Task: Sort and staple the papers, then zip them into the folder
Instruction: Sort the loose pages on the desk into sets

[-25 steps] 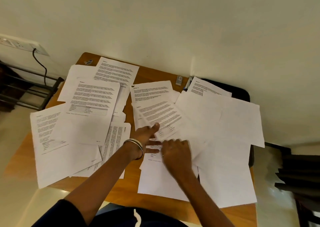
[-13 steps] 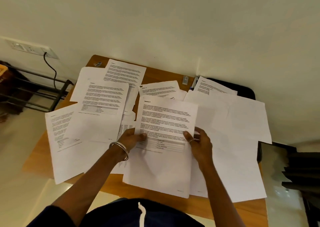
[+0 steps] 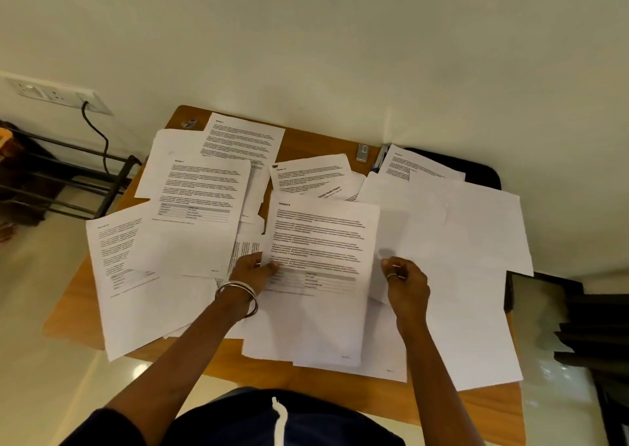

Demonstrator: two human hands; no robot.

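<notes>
Printed sheet (image 3: 320, 241) — left hand (image 3: 253, 270) pinches its edge; right hand (image 3: 406, 280) curled, empty.

We see matt white paper in the printed sheets (image 3: 323, 241), some faintly creased, spread over a table (image 3: 483, 408) of smooth orange-brown wood with a soft sheen. On the left hand (image 3: 253, 272) side, thin bangles (image 3: 238, 292) look like polished metal, and a ring (image 3: 391, 276) on the right hand (image 3: 406, 284) looks metallic too. The floor (image 3: 41, 343) is glossy, throwing reflections. The wall (image 3: 306, 37) is matt painted plaster, and the rack (image 3: 68, 180) beside it looks like dark matt metal.
</notes>
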